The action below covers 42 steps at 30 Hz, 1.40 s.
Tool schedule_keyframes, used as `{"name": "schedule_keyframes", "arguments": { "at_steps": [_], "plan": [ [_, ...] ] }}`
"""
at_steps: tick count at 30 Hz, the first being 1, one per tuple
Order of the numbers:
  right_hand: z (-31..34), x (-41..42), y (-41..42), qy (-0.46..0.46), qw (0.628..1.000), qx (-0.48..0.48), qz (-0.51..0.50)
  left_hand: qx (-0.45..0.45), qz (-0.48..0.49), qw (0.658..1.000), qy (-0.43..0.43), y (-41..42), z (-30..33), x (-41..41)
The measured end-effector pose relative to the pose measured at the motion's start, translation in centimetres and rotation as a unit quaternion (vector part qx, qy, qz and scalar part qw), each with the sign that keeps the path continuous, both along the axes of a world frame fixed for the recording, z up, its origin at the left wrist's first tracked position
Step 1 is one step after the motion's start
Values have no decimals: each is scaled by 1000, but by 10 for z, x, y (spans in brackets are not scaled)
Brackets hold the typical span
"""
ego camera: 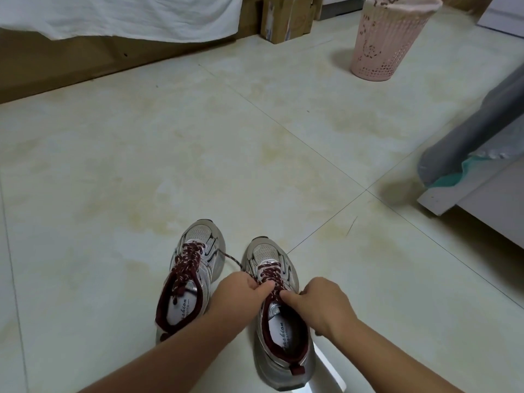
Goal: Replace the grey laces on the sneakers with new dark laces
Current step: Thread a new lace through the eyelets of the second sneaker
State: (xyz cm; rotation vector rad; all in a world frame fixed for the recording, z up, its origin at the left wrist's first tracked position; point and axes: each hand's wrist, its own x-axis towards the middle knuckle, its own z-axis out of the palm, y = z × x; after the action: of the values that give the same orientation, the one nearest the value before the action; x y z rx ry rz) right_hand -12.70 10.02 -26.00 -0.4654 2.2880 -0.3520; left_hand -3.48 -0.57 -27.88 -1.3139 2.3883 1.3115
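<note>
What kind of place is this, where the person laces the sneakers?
Most likely a bedroom at home. A white sheet hangs over a wooden bed frame, a pink basket stands on the tiled floor, and cardboard boxes sit by the wall.

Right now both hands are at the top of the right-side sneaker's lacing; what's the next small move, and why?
Probably draw both lace ends snug and start the knot. The left hand and right hand each pinch the dark red lace at the top eyelets of the right-side sneaker, already threaded; the left-side sneaker is laced too.
</note>
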Motion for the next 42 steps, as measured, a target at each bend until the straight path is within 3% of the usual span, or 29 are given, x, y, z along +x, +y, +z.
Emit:
{"name": "schedule_keyframes", "arguments": {
  "at_steps": [4, 7, 10, 12, 15, 17, 20, 22, 24, 28, 36, 39, 42],
  "plan": [
    [-6, 3, -2, 34, 987, -134, -80, 137, 136, 969, 152, 7, 1, -7],
    [-6, 4, -6, -99, 927, -284, -224, 220, 147, 939, 221, 8, 5, -10],
    [-5, 5, -5, -211, 866, -343, -296, 246, 152, 931, 223, 5, 1, -9],
    [-9, 5, -2, -222, 867, -338, -290, 244, 167, 933, 203, 4, -5, -9],
    [-16, 3, -4, -148, 917, -299, -218, 255, 196, 926, 196, 3, -8, -10],
    [-19, 1, -9, -88, 939, -278, -184, 216, 168, 938, 212, 3, -6, -9],
    [-18, 3, -14, -50, 953, -271, -125, -61, 7, 972, 229, 2, -10, -7],
    [-17, 5, -16, -55, 963, -258, -61, -192, -87, 947, 242, -3, -8, -7],
    [-14, 4, -16, -91, 966, -243, -24, -231, -144, 927, 259, -5, -7, -10],
    [-10, 1, -10, -163, 949, -269, -10, -174, -176, 942, 228, -6, -2, -13],
    [-10, -4, -10, -199, 938, -267, -94, -74, -165, 960, 212, -4, -2, -14],
    [-9, -5, -9, -230, 920, -277, -153, -89, -170, 961, 200, 2, -6, -11],
    [-8, -3, -7, -223, 909, -291, -197, -95, -116, 968, 203, 5, -3, -12]
  ]
}}
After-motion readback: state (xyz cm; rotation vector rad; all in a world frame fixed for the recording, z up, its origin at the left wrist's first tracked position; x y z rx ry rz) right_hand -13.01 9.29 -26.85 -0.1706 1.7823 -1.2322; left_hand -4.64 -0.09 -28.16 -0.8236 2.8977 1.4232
